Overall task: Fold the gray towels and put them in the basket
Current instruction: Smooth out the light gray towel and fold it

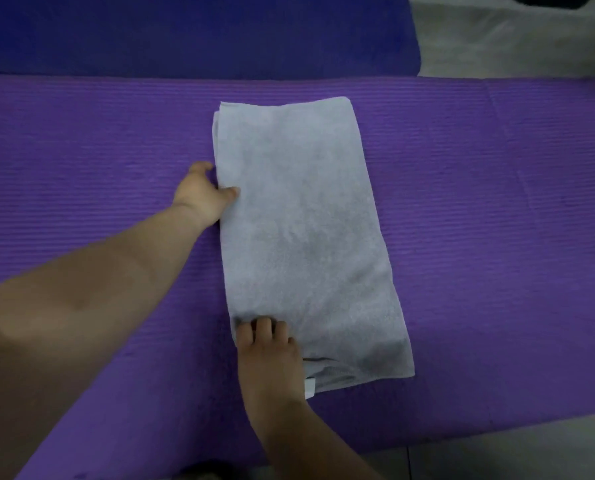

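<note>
The gray towel [303,237] lies folded into a long, layered strip, with the purple mat [497,202] spread under it on every side. No basket is in view.

The left hand [202,194] is at the towel's left edge, above the midpoint. Its thumb lies on top and its fingers curl in at the edge, pinching the layers. The right hand [268,348] is on the towel's near left corner. Its fingers are bent down onto the cloth, which puckers slightly around them. The thumb is hidden, probably tucked under the corner.

The towel looks soft, light and limp. It should sag and slip out of its folds if lifted by one point. A grip through all the layers at two spots along the left edge, much as now, should keep them stacked for the next fold.

A small white tag [310,388] sticks out at the towel's near edge, just right of the right hand. No writing on it can be read.
</note>
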